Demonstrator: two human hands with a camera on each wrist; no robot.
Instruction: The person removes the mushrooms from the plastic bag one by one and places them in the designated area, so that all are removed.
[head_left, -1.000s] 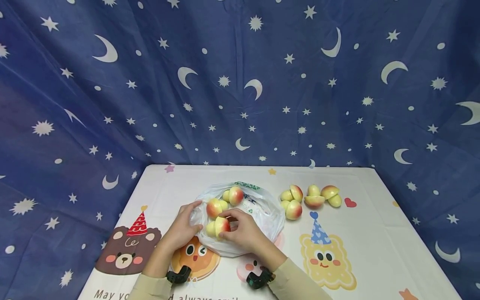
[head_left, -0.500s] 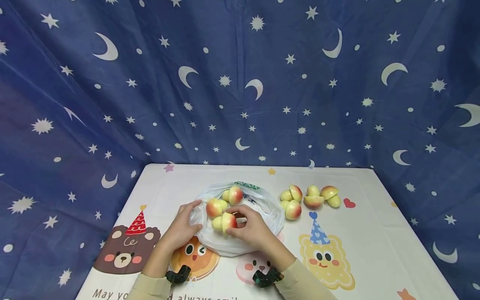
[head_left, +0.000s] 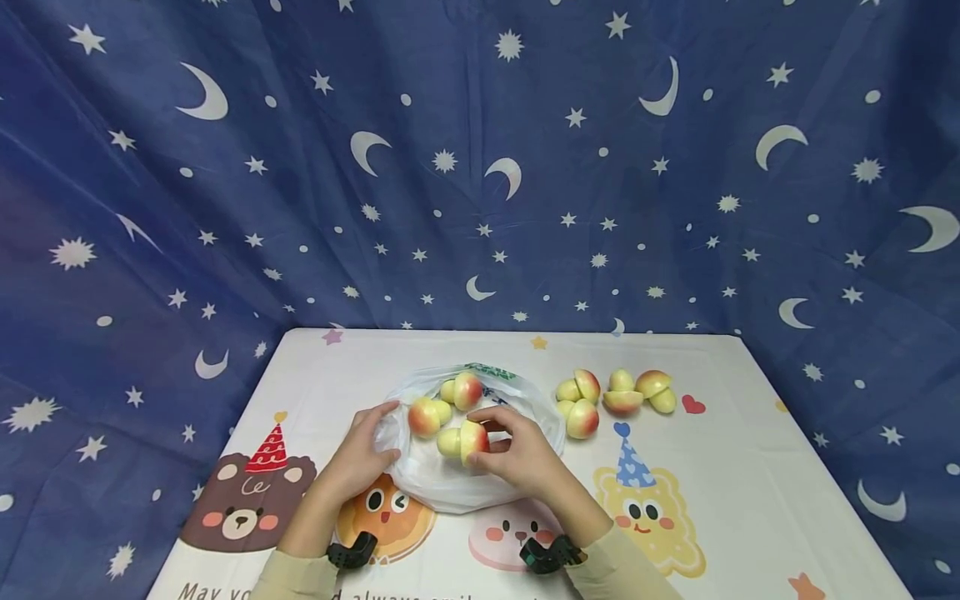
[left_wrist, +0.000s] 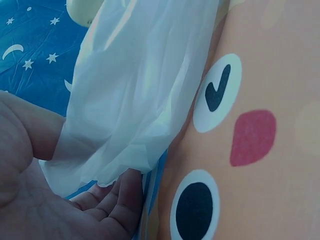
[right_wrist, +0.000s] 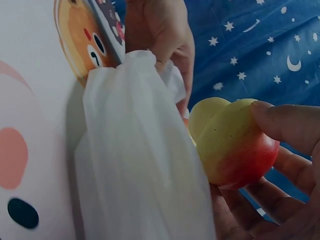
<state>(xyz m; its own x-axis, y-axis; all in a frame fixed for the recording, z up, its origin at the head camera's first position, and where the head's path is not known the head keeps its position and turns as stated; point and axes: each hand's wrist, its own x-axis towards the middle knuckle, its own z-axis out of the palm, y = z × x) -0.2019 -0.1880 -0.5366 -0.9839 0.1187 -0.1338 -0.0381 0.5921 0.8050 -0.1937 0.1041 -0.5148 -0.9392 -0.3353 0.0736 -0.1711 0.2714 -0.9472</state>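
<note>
A white plastic bag point(head_left: 450, 492) lies on the table with its mouth spread wide. My left hand point(head_left: 358, 454) grips the bag's left edge; in the left wrist view the thumb and fingers pinch the thin plastic point(left_wrist: 130, 90). Above the bag's opening, my right hand point(head_left: 517, 454) holds a toy mushroom point(head_left: 465, 442) by its red-and-yellow cap, thumb on one side and fingers on the other. Its pale yellow stem points left. Two similar mushrooms sit at the bag, one near the left hand point(head_left: 426, 417), the other farther back point(head_left: 462, 390).
Several more toy mushrooms point(head_left: 581, 418) lie in a group on the table right of the bag. The white tablecloth point(head_left: 750, 500) carries cartoon prints. A dark blue curtain point(head_left: 480, 167) with moons and stars hangs behind the table's far edge.
My right hand has carried its mushroom rightward, away from the mushroom at the bag's left. The left hand keeps its grip on the bag's edge.
</note>
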